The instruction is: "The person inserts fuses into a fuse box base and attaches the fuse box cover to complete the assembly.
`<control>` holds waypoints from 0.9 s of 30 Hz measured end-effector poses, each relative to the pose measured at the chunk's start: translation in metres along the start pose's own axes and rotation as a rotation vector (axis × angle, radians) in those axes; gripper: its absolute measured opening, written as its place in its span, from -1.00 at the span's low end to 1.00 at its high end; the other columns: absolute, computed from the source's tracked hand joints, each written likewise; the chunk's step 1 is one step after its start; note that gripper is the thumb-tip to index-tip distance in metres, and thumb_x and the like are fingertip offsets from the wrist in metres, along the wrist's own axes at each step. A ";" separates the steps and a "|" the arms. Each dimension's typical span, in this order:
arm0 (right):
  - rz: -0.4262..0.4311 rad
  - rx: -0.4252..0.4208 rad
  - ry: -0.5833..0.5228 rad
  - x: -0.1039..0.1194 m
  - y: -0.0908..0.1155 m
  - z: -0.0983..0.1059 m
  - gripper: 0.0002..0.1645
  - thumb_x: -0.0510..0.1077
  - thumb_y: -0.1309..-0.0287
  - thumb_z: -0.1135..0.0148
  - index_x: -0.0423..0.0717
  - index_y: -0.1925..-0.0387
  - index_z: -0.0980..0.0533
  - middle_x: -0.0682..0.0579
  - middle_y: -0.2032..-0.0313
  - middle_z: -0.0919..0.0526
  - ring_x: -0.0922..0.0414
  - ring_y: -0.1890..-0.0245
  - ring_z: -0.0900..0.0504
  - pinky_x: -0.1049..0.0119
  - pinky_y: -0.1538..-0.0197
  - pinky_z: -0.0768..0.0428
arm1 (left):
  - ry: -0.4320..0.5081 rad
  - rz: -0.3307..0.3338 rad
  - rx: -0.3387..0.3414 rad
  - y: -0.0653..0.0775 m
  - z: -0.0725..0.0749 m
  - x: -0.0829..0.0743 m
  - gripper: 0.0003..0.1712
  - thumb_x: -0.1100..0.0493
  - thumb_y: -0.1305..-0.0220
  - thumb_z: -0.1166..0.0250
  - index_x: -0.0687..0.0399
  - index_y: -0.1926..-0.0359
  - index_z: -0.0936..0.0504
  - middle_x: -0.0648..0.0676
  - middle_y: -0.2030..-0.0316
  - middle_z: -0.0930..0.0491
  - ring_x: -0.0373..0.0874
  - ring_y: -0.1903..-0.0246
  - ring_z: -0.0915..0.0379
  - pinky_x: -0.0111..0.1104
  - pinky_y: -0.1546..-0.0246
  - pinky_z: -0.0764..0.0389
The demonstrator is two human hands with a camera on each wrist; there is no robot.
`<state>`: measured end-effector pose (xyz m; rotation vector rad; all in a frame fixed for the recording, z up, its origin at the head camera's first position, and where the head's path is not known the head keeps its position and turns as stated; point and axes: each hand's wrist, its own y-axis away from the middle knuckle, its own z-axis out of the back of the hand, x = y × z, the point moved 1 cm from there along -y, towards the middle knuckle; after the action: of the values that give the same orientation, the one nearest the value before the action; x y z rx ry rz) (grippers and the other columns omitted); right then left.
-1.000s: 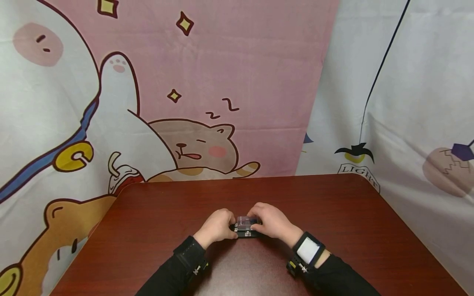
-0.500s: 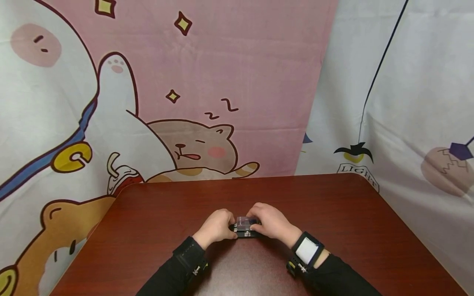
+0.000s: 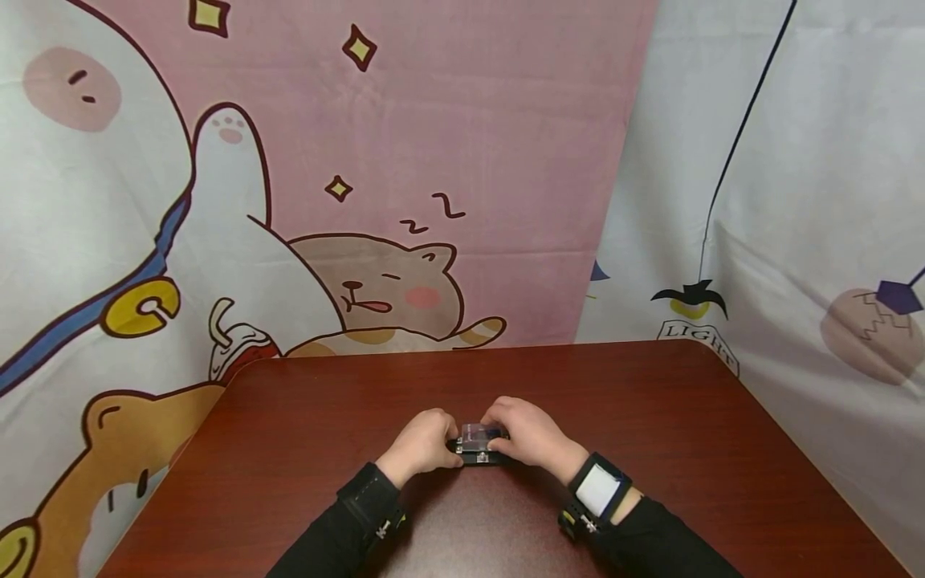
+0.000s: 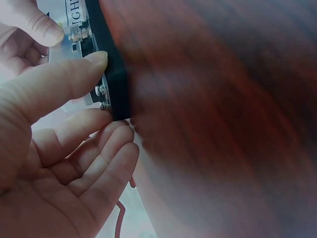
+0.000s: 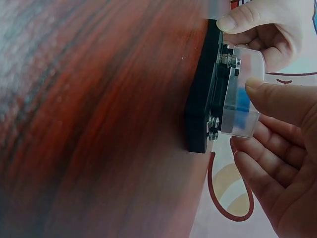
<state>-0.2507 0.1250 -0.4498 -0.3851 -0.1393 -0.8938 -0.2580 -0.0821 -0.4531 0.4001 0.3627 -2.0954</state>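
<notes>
A small fuse block with a black base (image 5: pixel 199 99) and a clear plastic cover (image 3: pixel 475 434) sits near the middle of the table. Metal screw terminals (image 5: pixel 213 123) show at the base's ends, and something blue shows through the cover in the right wrist view. My left hand (image 3: pixel 425 441) grips the left end of the base, thumb on its near side and fingers around the end. My right hand (image 3: pixel 533 432) pinches the clear cover, thumb on the near face and fingers behind. The cover stands over the base. Its right end is partly hidden by my right hand in the head view.
The reddish-brown table (image 3: pixel 325 401) extends around both hands. Behind it hangs a printed cloth (image 3: pixel 520 160) with cartoon animals, reaching down to the table's back edge. A wrist strap with a white panel (image 3: pixel 600 488) sits on my right wrist.
</notes>
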 end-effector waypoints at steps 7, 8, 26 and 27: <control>-0.002 0.009 0.019 -0.001 0.000 -0.002 -0.71 -0.08 -0.02 -0.53 0.02 0.19 -0.65 0.16 0.24 -0.60 0.23 0.27 -0.55 0.23 0.13 -0.58 | -0.006 0.009 0.004 0.000 -0.001 -0.001 -0.68 0.10 0.21 -0.64 0.09 0.47 -0.67 -0.07 0.51 -0.47 -0.25 0.53 -0.30 -0.37 0.44 -0.39; -0.006 0.009 0.020 -0.001 0.000 -0.003 -0.71 -0.08 -0.02 -0.52 0.02 0.19 -0.65 0.16 0.24 -0.60 0.24 0.26 -0.55 0.24 0.12 -0.58 | -0.006 0.010 0.004 0.000 -0.001 0.000 -0.68 0.10 0.21 -0.64 0.09 0.47 -0.67 -0.07 0.51 -0.47 -0.24 0.52 -0.30 -0.37 0.44 -0.39; -0.022 0.007 -0.068 -0.004 0.001 -0.003 -0.66 -0.10 -0.02 -0.52 -0.05 0.14 -0.63 0.12 0.24 -0.60 0.24 0.29 -0.52 0.24 0.13 -0.57 | 0.003 0.009 0.006 0.003 0.000 -0.002 -0.65 0.14 0.16 -0.61 0.14 0.38 -0.63 -0.04 0.50 -0.48 -0.24 0.53 -0.30 -0.36 0.47 -0.39; -0.019 0.004 -0.078 -0.005 0.002 -0.004 -0.63 -0.09 -0.02 -0.53 -0.06 0.13 -0.63 0.10 0.23 -0.60 0.23 0.29 -0.52 0.23 0.14 -0.57 | -0.001 0.009 0.004 0.003 0.000 -0.003 -0.64 0.14 0.15 -0.61 0.15 0.36 -0.63 -0.03 0.50 -0.48 -0.24 0.52 -0.30 -0.35 0.46 -0.40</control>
<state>-0.2525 0.1282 -0.4552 -0.4158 -0.2174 -0.8976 -0.2536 -0.0816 -0.4526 0.4021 0.3555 -2.0882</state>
